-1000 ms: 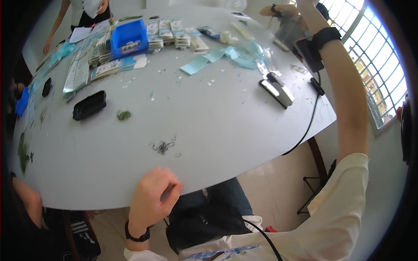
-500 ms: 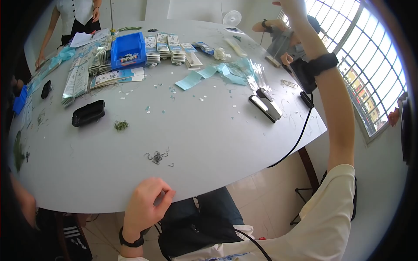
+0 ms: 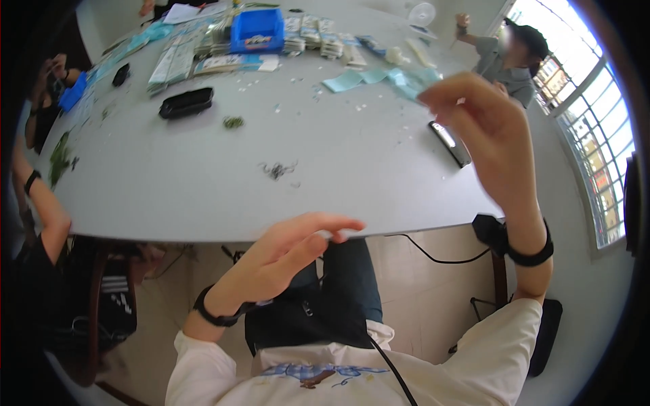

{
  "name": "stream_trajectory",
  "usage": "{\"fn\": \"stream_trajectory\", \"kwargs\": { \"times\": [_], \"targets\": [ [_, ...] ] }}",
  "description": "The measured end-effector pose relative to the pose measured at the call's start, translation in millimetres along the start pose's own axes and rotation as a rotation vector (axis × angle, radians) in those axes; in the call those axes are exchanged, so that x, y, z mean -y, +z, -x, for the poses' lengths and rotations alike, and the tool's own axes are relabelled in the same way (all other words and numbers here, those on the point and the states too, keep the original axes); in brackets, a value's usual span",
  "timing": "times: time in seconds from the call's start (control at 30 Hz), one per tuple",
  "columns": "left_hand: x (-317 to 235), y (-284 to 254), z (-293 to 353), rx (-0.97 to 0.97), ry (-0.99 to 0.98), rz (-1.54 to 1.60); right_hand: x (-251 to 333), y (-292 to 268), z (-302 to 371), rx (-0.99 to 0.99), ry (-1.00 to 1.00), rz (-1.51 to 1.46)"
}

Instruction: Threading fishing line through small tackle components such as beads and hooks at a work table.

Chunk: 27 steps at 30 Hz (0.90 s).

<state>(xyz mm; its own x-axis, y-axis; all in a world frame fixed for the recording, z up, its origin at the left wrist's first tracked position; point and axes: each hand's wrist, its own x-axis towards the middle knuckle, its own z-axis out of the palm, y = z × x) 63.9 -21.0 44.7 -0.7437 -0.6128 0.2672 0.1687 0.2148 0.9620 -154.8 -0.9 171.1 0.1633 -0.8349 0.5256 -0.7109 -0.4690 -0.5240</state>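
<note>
My left hand [image 3: 288, 256] is just off the table's near edge, above my lap. Its thumb and fingers come together at the tips, and whatever they pinch is too fine to see. Raised at the right, my right hand [image 3: 484, 132] has bent fingers meeting the thumb; anything between them cannot be made out. On the table ahead lies a small heap of dark hooks [image 3: 276, 169], apart from both hands. Beyond it sits a tangle of green thread [image 3: 233, 122]. A stapler [image 3: 449, 143] is partly hidden behind my right hand.
A black tray [image 3: 186, 103] stands on the grey table [image 3: 169, 196]. Farther back are a blue bin [image 3: 256, 30], stacks of printed cards [image 3: 171, 68] and pale blue strips [image 3: 369, 79]. People sit at the left and far right. A black cable [image 3: 440, 260] hangs below the edge.
My right hand has come down from high at the upper right. My left hand has shifted right and its fingers have straightened. The view has tilted, so the table sits higher.
</note>
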Motion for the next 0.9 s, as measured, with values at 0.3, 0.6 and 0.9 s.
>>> {"fn": "stream_trajectory", "kwargs": {
  "times": [0.3, 0.6, 0.9],
  "targets": [
    [1, 33, -15, -0.266, 0.033, 0.883, 11, 34, 84, 0.187, -0.001, 0.049],
    [14, 34, -3, -0.272, -0.106, 0.798, -14, 52, 166, 0.33, 0.294, -0.012],
    [6, 26, -1, -0.256, -0.227, 0.544, -33, 56, 197, 0.386, 0.443, -0.052]
  ]
}}
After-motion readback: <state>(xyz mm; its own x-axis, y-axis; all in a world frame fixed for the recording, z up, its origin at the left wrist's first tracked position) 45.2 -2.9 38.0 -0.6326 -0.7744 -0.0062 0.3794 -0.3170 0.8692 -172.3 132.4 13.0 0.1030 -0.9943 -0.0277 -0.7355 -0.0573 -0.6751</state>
